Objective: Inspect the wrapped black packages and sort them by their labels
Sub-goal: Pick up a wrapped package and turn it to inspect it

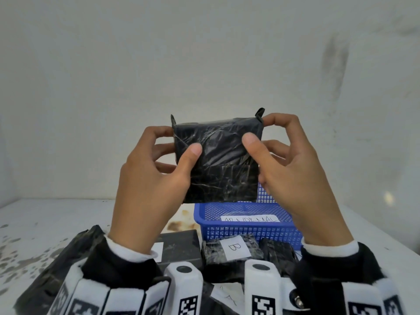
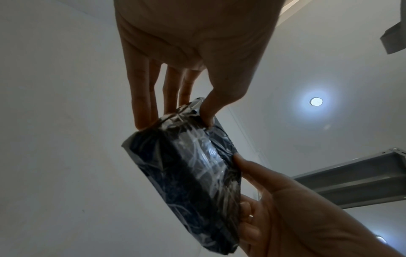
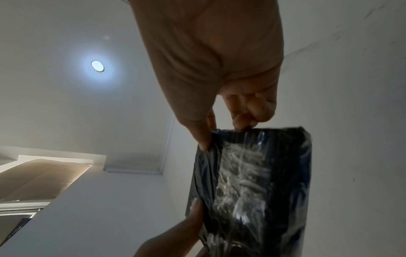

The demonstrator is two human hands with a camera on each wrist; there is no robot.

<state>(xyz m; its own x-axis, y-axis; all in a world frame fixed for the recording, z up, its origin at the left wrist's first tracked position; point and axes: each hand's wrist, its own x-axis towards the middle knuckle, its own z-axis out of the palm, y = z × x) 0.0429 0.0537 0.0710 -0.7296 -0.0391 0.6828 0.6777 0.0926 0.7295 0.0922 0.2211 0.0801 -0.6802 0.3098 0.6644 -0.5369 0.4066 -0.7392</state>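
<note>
Holding a wrapped black package [image 1: 217,160] upright in open air above the counter [image 1: 56,221], the left hand [image 1: 154,178] and right hand [image 1: 291,169] each pinch a side edge, thumbs on the near face. Below, a blue basket [image 1: 245,226] labelled ABNORMAL stands just behind a package labelled B [image 1: 231,248] near the counter's front edge.

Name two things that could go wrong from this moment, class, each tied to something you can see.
1. The raised package shows no label on any face in view, so it may be sorted by guess into the blue basket marked ABNORMAL.
2. The left hand and right hand hold glossy, crinkled wrap mostly by thumb and fingertips; that grip might slip, dropping it onto the package labelled B below.
</note>
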